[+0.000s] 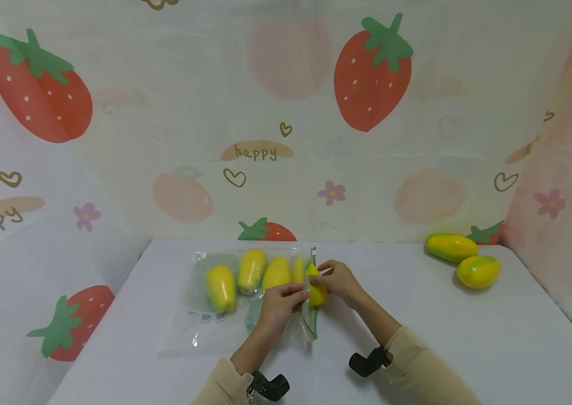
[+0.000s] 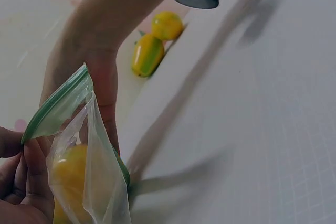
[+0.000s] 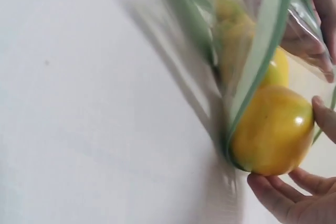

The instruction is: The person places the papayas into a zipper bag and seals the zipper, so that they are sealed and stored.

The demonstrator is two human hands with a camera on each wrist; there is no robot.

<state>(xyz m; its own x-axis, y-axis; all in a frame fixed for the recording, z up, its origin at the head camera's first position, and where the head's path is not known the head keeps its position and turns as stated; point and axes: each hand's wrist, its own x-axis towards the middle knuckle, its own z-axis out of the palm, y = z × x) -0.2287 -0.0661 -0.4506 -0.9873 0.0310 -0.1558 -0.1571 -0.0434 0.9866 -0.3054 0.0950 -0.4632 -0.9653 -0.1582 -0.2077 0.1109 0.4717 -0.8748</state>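
Bkgd: pale backdrop w/ printed strawberries, hearts, flowers & the word "happy".
Table: white table, bag at ctr-left, loose fruits at far R.
Bag: clear zip bag lying flat, green-edged mouth raised & facing R.
Contents: three yellow-green fruits plainly seen inside, side by side; a yellow strip near the mouth, cannot tell if a separate fruit.
L hand: left hand pinches the mouth's edge btwn thumb & fingers.
R hand: right hand grips a yellow fruit w/ thumb & fingertips; fruit sits in the mouth, partly behind the plastic.
Loose: two fruits, just beside each other, well apart from bag.
Wrists: beige sleeves, black cams.
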